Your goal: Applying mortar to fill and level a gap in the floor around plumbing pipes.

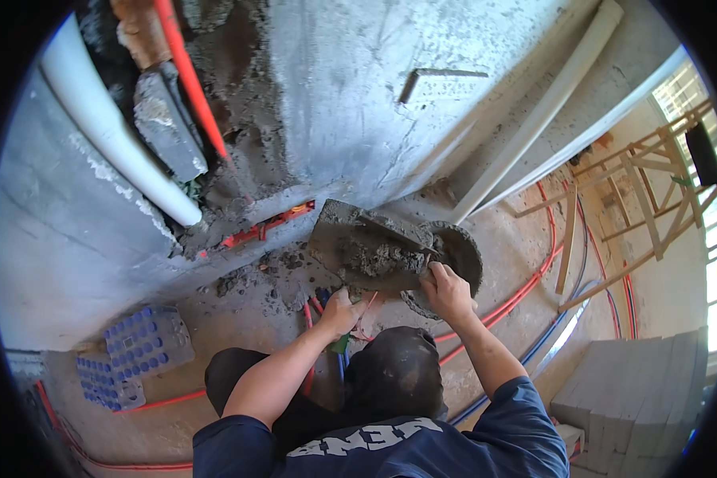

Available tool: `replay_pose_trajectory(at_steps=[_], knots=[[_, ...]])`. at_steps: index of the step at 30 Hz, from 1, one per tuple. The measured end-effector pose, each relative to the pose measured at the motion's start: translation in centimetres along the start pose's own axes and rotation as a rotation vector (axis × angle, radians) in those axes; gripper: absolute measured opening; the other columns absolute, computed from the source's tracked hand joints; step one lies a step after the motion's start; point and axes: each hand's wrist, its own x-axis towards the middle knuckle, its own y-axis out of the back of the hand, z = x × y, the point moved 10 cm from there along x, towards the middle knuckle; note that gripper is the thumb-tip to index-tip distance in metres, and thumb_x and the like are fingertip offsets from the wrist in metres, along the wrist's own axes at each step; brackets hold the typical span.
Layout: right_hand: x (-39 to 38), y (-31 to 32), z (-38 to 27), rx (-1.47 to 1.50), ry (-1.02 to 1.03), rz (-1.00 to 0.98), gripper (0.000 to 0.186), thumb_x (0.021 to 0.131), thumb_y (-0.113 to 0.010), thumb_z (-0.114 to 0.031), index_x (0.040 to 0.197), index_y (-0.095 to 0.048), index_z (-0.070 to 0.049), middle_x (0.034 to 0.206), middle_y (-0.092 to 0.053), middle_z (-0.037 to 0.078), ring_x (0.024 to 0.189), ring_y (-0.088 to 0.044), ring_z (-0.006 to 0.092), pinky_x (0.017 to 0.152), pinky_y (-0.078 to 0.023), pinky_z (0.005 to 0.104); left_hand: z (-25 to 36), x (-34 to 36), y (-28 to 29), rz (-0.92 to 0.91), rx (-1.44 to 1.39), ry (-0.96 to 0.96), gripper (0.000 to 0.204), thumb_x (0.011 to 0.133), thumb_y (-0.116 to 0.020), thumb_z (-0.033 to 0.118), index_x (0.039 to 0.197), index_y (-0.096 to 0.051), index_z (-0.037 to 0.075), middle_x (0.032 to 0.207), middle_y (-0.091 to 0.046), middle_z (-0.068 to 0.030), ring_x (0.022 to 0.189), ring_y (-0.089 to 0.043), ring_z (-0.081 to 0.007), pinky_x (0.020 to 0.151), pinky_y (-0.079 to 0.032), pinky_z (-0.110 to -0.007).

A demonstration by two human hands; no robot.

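Note:
My left hand point(341, 312) is closed on the grey mortar board point(334, 251), which is held up before me with wet mortar on it. My right hand point(448, 291) grips a trowel point(400, 231) by its handle, with the long blade lying along the board's upper side over a lump of mortar point(382, 259). Behind my right hand is a round, mortar-caked bucket point(462, 247) on the floor, partly hidden by the board. Ahead, a low slot in the wall holds red fittings point(263, 227).
White pipes point(119, 135) and a red pipe point(191, 76) run along the walls. Packs of blue-capped bottles point(143, 342) lie left. Red and blue tubing point(534, 279) crosses the floor. At right stand wooden frames point(645, 199) and stacked grey blocks point(621, 390).

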Motion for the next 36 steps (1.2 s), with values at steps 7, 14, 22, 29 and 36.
replay_pose_trajectory(at_steps=[7,14,22,29,36], knots=[[2.3,0.8,-1.6,-0.187,-0.115,-0.075,0.038,0.090,-0.056,-0.021,0.122,-0.050,-0.003,0.092,-0.067,0.022,0.076,-0.063,0.0442,0.063,-0.046,0.0506,-1.1,-0.2,2.4,0.036,0.321,0.065,0.057,0.082,-0.066,0.048,0.105,-0.057,-0.003,0.085,-0.064,-0.0169,0.071,-0.059,-0.0300,0.062,-0.048,-0.043],[2.8,1.5,-8.9,0.135,0.144,-0.151,0.034,0.091,-0.058,-0.020,0.119,-0.054,-0.002,0.077,-0.064,0.019,0.066,-0.061,0.0421,0.059,-0.046,0.0484,-1.5,-2.5,2.6,0.147,-0.244,0.009,0.031,0.086,-0.065,0.029,0.094,-0.056,0.000,0.070,-0.059,-0.0104,0.051,-0.053,-0.0204,0.047,-0.043,-0.034],[5.4,3.3,-10.6,0.200,0.333,-0.084,0.025,0.088,-0.062,-0.016,0.109,-0.059,-0.004,0.074,-0.060,0.015,0.064,-0.057,0.0380,0.058,-0.046,0.0435,-1.2,-7.4,6.4,0.412,-0.538,0.175,0.020,0.087,-0.063,0.018,0.089,-0.054,0.000,0.062,-0.055,-0.0075,0.044,-0.048,-0.0161,0.042,-0.040,-0.030],[7.2,3.7,-7.8,0.007,0.422,0.004,0.017,0.084,-0.064,-0.011,0.099,-0.060,-0.003,0.077,-0.059,0.014,0.062,-0.054,0.0339,0.057,-0.044,0.0414,-4.0,-10.0,10.8,0.510,-0.721,0.267,0.023,0.087,-0.063,0.018,0.081,-0.050,0.000,0.060,-0.054,-0.0080,0.045,-0.049,-0.0166,0.043,-0.041,-0.030],[6.6,1.4,-8.5,0.155,0.392,-0.164,0.025,0.087,-0.064,-0.016,0.108,-0.060,-0.004,0.078,-0.062,0.014,0.063,-0.059,0.0359,0.057,-0.046,0.0414,-4.7,-11.4,12.8,0.518,-0.577,0.287,0.023,0.086,-0.064,0.019,0.081,-0.049,0.002,0.061,-0.055,-0.0082,0.045,-0.050,-0.0167,0.043,-0.042,-0.030]])
